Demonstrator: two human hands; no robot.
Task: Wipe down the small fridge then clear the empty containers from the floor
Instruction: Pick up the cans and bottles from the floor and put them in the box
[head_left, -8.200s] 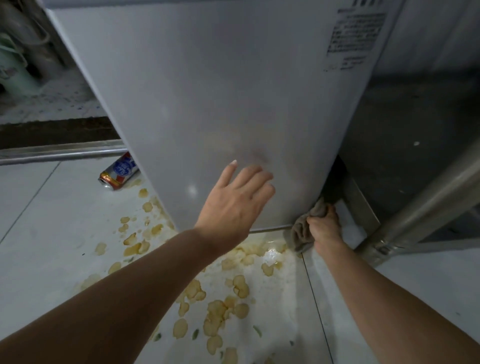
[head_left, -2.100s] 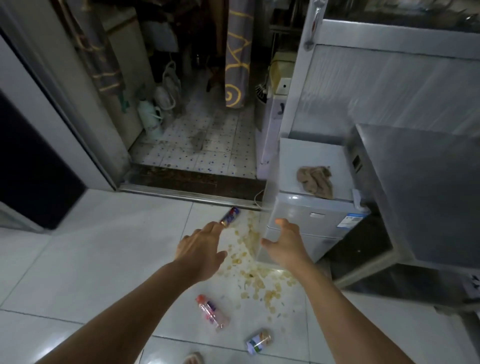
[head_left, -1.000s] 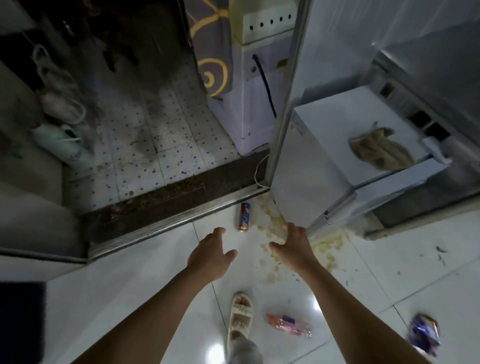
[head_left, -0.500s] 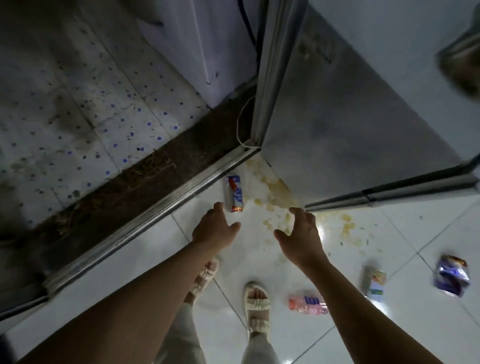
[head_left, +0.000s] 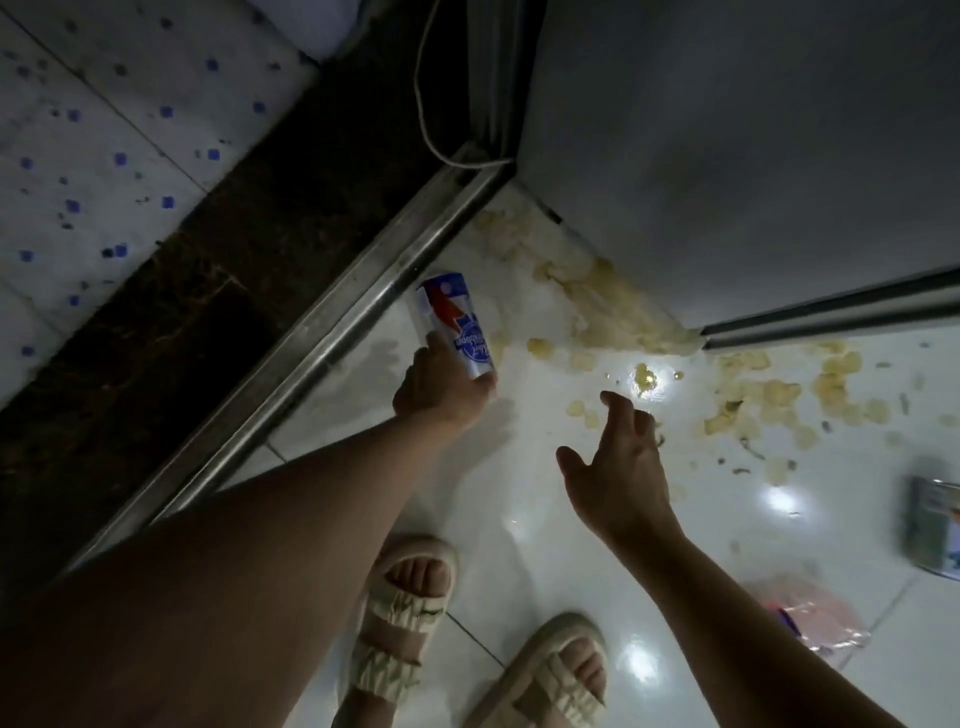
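A red, white and blue drink can (head_left: 453, 319) lies on the white floor tiles beside the metal door track. My left hand (head_left: 440, 388) grips its near end, fingers curled round it. My right hand (head_left: 615, 467) hovers over the floor to the right, fingers spread and holding nothing. The grey side of the small fridge (head_left: 727, 156) fills the upper right. At the right edge lie a small green drink carton (head_left: 932, 525) and a pink plastic bottle (head_left: 810, 618), blurred.
Spilled chips and yellowish wet mess (head_left: 623, 312) spread along the fridge base and over the tiles to the right. A metal threshold rail (head_left: 332, 332) runs diagonally, with a dark sill and blue-dotted tiles beyond. My sandalled feet (head_left: 405, 613) stand below. A white cord (head_left: 431, 130) hangs near the fridge corner.
I have bent lower toward the floor. My left hand has reached the can and closed round it. My right hand has drifted right and stays empty.
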